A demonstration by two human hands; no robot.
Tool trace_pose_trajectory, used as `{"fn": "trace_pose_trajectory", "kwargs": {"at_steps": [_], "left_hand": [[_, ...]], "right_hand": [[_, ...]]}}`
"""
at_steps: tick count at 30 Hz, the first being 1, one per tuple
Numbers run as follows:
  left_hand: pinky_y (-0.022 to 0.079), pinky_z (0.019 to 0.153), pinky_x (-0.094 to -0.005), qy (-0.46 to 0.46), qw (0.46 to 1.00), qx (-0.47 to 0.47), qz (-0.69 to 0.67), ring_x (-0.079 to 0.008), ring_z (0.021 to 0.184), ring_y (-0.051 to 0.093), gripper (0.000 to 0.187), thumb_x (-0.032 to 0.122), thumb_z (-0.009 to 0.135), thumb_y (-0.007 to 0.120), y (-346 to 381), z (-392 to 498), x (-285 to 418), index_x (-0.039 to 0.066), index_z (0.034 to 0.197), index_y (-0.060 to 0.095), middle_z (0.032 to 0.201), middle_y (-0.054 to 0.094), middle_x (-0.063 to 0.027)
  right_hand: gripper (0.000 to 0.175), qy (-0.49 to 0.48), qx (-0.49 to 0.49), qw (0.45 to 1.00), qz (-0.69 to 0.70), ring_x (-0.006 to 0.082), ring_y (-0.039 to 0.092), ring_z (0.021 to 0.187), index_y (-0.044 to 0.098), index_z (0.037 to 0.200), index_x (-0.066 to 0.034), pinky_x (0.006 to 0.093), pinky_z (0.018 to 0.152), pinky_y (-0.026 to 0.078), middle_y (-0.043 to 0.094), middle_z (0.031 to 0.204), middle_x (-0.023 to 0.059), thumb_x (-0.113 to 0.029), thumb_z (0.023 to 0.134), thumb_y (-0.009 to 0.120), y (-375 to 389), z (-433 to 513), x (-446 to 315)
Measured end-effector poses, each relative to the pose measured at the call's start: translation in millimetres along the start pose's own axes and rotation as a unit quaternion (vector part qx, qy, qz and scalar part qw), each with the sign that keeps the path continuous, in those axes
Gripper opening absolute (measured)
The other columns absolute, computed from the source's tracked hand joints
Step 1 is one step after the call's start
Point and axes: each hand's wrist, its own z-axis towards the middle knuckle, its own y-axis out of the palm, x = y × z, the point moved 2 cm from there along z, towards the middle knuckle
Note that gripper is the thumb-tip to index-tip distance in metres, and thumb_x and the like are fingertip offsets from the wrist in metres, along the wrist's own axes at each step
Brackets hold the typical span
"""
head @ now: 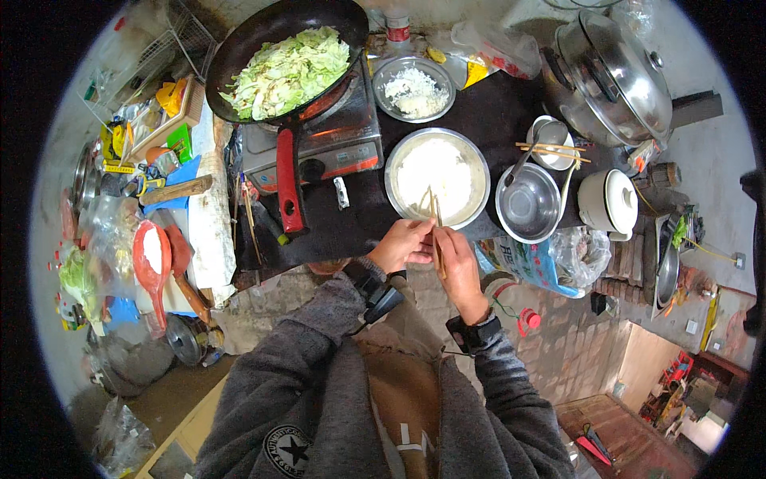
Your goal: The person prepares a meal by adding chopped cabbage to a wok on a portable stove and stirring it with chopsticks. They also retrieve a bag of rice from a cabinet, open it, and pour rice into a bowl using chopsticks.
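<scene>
My right hand [459, 266] grips a pair of wooden chopsticks [433, 206], tips pointing down into a metal bowl [480, 191]. White, flour-like stuff [437, 167] fills the bowl, too bright to show its texture. At the bowl's near rim, my left hand [402, 244] pinches the chopsticks with its fingertips, just ahead of the right hand. Behind the bowl stands a metal dish [447, 78] of finely chopped white pieces [416, 93]. A second metal bowl [526, 203] sits to the right, a ladle [541, 141] leaning over it.
Shredded cabbage [290, 72] lies in a black frying pan [248, 39] on a portable stove [359, 135]; its red handle [287, 179] points toward me. A lidded white pot [604, 200] and large steel steamer [622, 78] stand right. A red strainer [152, 257] lies left.
</scene>
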Motion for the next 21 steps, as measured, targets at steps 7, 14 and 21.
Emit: {"fn": "trace_pose_trajectory", "kwargs": {"at_steps": [7, 14, 21], "left_hand": [[0.050, 0.052, -0.0265, 0.038, 0.997, 0.061, 0.039, -0.0143, 0.057, 0.058, 0.025, 0.019, 0.092, 0.055, -14.3, -2.5, 4.3, -0.005, 0.096, 0.058, 0.077, 0.063, -0.0108], [0.034, 0.039, -0.0248, 0.097, 0.972, 0.118, 0.181, -0.0086, 0.045, 0.048, 0.023, 0.016, 0.088, 0.057, -28.4, -11.2, 17.6, -0.005, 0.080, 0.060, 0.064, 0.061, -0.0095], [0.033, 0.039, -0.0241, 0.093, 0.940, 0.148, 0.293, -0.0080, 0.043, 0.046, 0.023, 0.018, 0.087, 0.058, -34.5, -11.1, 34.0, -0.004, 0.081, 0.062, 0.063, 0.062, -0.0084]], "right_hand": [[0.019, 0.020, 0.073, 0.995, 0.068, 0.0336, 0.061, 0.092, 0.057, 0.102, 0.0032, 0.0357, 0.078, 0.050, 0.059, 0.107, 0.0187, 0.002, 0.083, 0.059, -17.9, -13.9, 3.5], [0.012, 0.041, 0.036, 0.984, 0.168, 0.0300, 0.063, 0.092, 0.060, 0.096, 0.0038, 0.0355, 0.082, 0.049, 0.062, 0.106, 0.0185, 0.000, 0.085, 0.058, -16.9, -6.9, 16.5], [0.013, -0.007, 0.055, 0.981, 0.185, 0.0289, 0.063, 0.095, 0.060, 0.097, 0.0041, 0.0342, 0.083, 0.049, 0.063, 0.104, 0.0191, 0.000, 0.085, 0.058, -12.1, -8.2, 22.6]]}}
